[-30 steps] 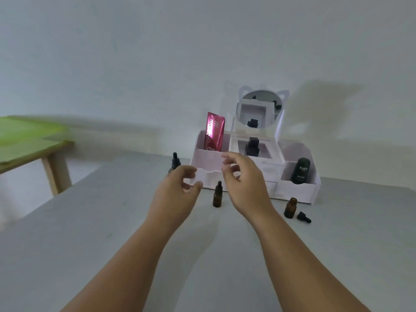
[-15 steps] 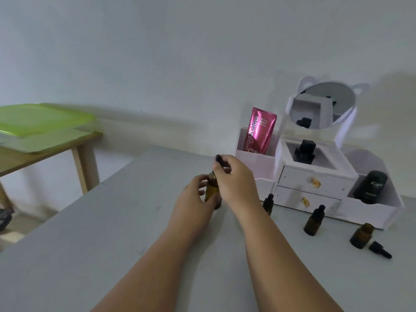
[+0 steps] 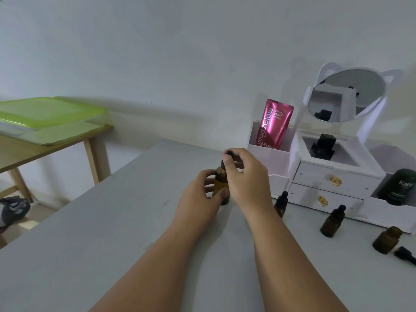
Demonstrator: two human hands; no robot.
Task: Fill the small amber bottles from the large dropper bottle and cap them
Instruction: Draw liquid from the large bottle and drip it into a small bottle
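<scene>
A second ago both my grips hung empty in front of the white plastic vanity organiser [image 3: 326, 176]. Now my left grip [image 3: 198, 194] is wrapped round the body of the large amber glass dropper bottle [image 3: 220, 179], and my right grip [image 3: 246, 176] pinches its black dropper cap [image 3: 227, 153] from above. Half a second ago I had already taken this hold, and it has barely altered. The bottle stands upright, seemingly on the grey counter [image 3: 112, 233], to the left of the organiser. I judge that I am at the start of unscrewing the dropper to draw liquid, so no filling has begun.

Dark glass hides the level in the large bottle. Three small amber glass bottles wait at the organiser's foot. One capped bottle [image 3: 281, 204] is partly behind my right wrist and a second capped bottle [image 3: 333, 220] stands further right. The third, an uncapped bottle [image 3: 386, 239], has a loose black cap [image 3: 405, 255] lying just beside it. I cannot tell what any of them holds.

In the organiser's left compartment leans a pink foil pouch [image 3: 273, 123]. The middle well holds a black square bottle [image 3: 322, 145], and the right compartment a dark green jar [image 3: 398, 186]. Both drawers are closed.
</scene>
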